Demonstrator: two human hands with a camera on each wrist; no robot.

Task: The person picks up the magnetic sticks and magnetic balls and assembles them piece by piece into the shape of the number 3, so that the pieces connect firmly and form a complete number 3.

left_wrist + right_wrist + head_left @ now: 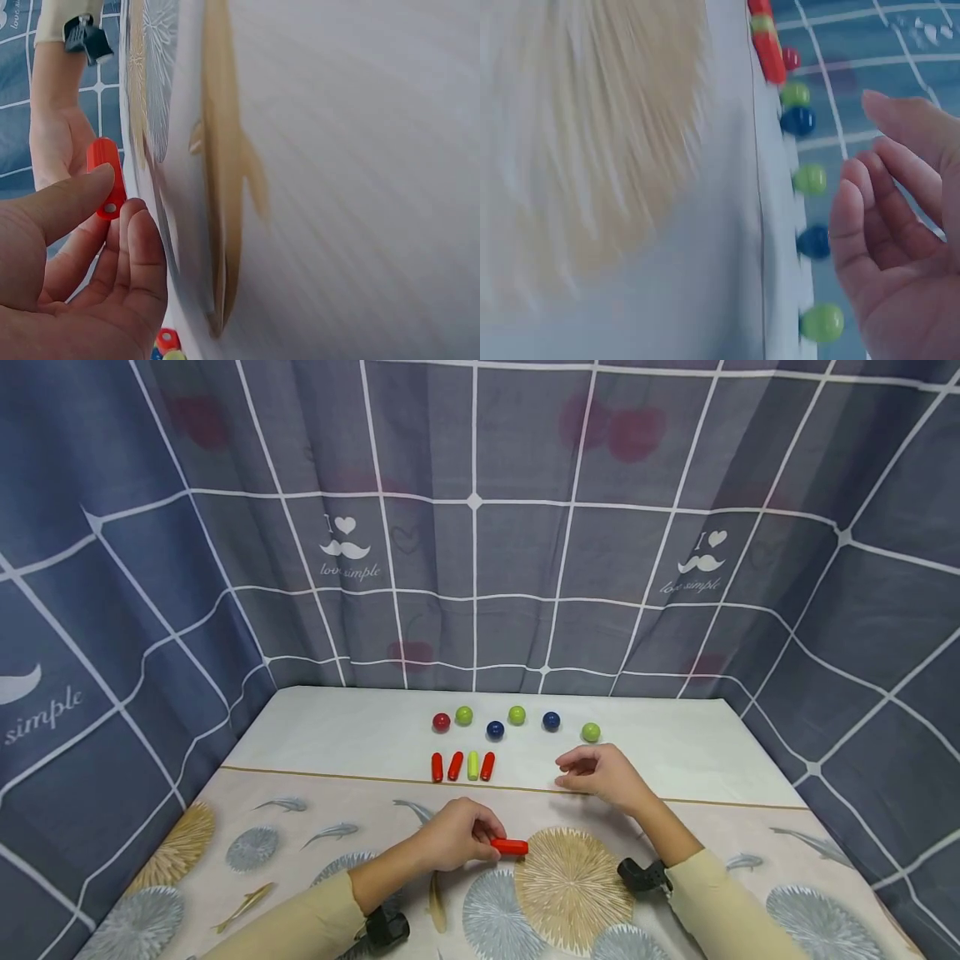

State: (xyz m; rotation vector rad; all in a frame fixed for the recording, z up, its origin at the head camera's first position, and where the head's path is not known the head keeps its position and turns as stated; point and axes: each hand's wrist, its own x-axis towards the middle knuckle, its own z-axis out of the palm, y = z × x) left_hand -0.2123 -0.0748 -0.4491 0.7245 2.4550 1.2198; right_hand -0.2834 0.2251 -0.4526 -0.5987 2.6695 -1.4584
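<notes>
My left hand (459,837) pinches a short red plastic stick (510,847) between thumb and fingers, above the patterned tablecloth. In the left wrist view the thumb lies across the red stick (105,178), which has rounded ends and a small pale dot near one end. My right hand (603,777) hovers over the front edge of the white strip, fingers loosely bent and holding nothing. Its thumb and fingertips stand apart in the right wrist view. Nearest to it is a green ball (591,732), just beyond the fingers.
On the white strip (660,727) three red sticks (455,766) and a yellow-green stick (472,766) form a row. Behind them lie a red ball (441,722), two dark blue balls (551,721) and more green balls (517,715). A checked curtain (517,552) encloses the back and sides.
</notes>
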